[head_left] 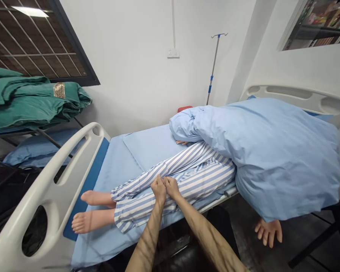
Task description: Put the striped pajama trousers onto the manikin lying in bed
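Blue-striped trousers (200, 177) on a dummy (93, 221) lying across the bed (102, 177): where are the hands on them?

Both are on the lower legs, probably just below the knees. The left hand (158, 190) and right hand (172, 187) sit side by side, almost touching, up against the near leg.

How far open are they?

Narrow. The fingers are drawn together and seem to pinch the striped cloth. The fingertips are partly hidden, so I can't tell how firm the grip is.

And the dummy's feet?

Bare and side by side, just short of the white end rail (45, 181). A hard shove that way could knock them against it.

What else worries you?

The legs lie fairly near the bed's near side, so a strong pull toward the person could drag them over. The pinched cloth could also slip or twist if the grip is only light.

Anything higher up?

The blue blanket (272, 151) is heaped over the upper body and droops past the side of the bed. Any big shift of the body could slide it to the floor. The dummy's hand (268, 232) hangs down below the bed there, so it could catch on the frame (229, 192).
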`<state>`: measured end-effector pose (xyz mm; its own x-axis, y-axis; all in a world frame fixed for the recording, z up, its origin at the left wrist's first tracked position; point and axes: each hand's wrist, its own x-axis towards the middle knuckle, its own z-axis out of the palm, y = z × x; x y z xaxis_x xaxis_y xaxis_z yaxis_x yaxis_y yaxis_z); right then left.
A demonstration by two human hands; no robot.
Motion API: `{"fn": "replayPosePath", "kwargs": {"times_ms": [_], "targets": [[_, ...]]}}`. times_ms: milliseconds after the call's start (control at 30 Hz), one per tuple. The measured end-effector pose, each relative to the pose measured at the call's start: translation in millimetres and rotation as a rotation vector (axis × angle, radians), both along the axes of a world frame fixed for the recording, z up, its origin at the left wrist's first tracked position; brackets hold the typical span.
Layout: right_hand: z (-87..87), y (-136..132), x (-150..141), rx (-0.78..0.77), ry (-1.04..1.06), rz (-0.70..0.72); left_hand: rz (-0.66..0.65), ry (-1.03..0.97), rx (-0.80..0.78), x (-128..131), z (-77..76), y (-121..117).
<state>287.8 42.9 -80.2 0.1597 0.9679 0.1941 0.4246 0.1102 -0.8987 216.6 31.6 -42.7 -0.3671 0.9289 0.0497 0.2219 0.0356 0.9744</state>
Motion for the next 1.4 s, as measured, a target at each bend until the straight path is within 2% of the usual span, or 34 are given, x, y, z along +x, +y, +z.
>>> {"fn": "replayPosePath", "kwargs": {"times_ms": [100,200,333,467,600,733,933,1000,1167,1267,1400], "targets": [[-2.0,1.3,2.4,0.006,0.107,-0.023,0.011,0.068,-0.050,9.2,-1.4,-2.2],[-0.2,4.0,4.3,-0.016,0.214,-0.055,-0.054,0.216,-0.072,11.7,-5.2,-7.3],[13.4,10.2,8.2,-0.055,0.241,-0.050,-0.092,0.290,-0.102,11.3,-5.9,-8.5],[30.4,10.0,22.7,0.006,0.138,-0.010,-0.110,0.326,-0.100,11.3,-9.6,-5.1],[28.4,-2.1,43.1,0.040,-0.058,0.048,-0.109,0.348,-0.069,9.9,-17.4,-4.2],[13.6,-8.7,52.9,-0.008,-0.082,0.024,-0.092,0.288,-0.035,11.1,-21.1,-1.3],[4.3,0.1,56.0,0.035,0.154,-0.040,-0.063,-0.106,-0.041,40.9,-12.1,7.8],[2.9,1.9,56.6,0.042,0.211,-0.057,-0.085,-0.029,-0.062,53.1,-8.4,5.4],[8.3,4.1,59.6,0.010,0.310,-0.096,-0.139,0.401,-0.116,66.3,-0.3,-4.9],[21.5,4.5,69.8,-0.026,0.215,-0.069,-0.172,0.495,-0.149,67.0,1.2,-6.9],[40.8,0.7,93.4,0.015,-0.028,0.019,-0.248,0.548,-0.136,66.4,-4.9,-7.9]]}}
